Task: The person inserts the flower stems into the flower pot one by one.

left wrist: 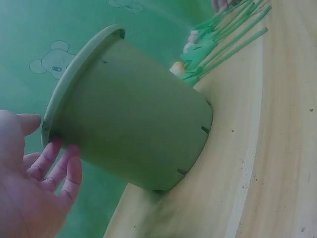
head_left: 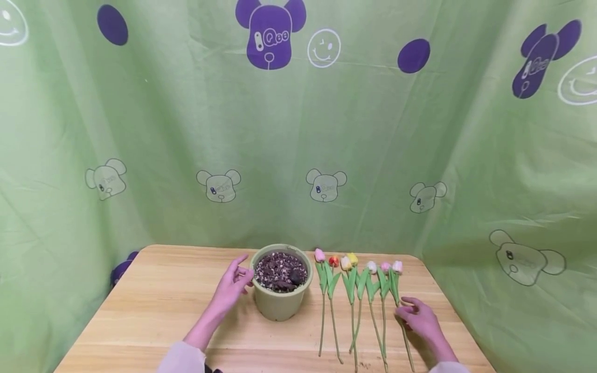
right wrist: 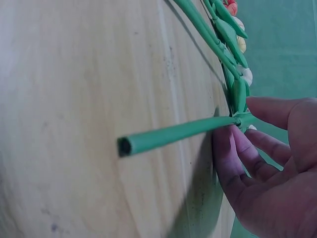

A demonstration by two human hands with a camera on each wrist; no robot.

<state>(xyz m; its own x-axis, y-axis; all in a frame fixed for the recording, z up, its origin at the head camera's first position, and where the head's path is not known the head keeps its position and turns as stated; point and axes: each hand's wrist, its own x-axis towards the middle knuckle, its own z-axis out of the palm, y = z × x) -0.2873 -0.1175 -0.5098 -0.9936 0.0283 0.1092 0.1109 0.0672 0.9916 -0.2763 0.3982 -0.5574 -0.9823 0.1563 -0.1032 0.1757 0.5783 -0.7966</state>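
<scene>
A green plastic flowerpot filled with dark, speckled soil stands upright at the middle of the table. My left hand is beside its left rim, fingers loosely bent; in the left wrist view the fingertips are right at the pot's rim and wall. To the right lies a row of several artificial tulips, among them a red tulip and a yellow tulip. My right hand pinches the stem of the rightmost pale pink tulip below its leaves, its cut stem end pointing at the wrist camera.
The light wooden table carries the pot and the flowers. Green printed curtain surrounds it at the back and both sides. Small dark crumbs lie near the front edge, below the stems.
</scene>
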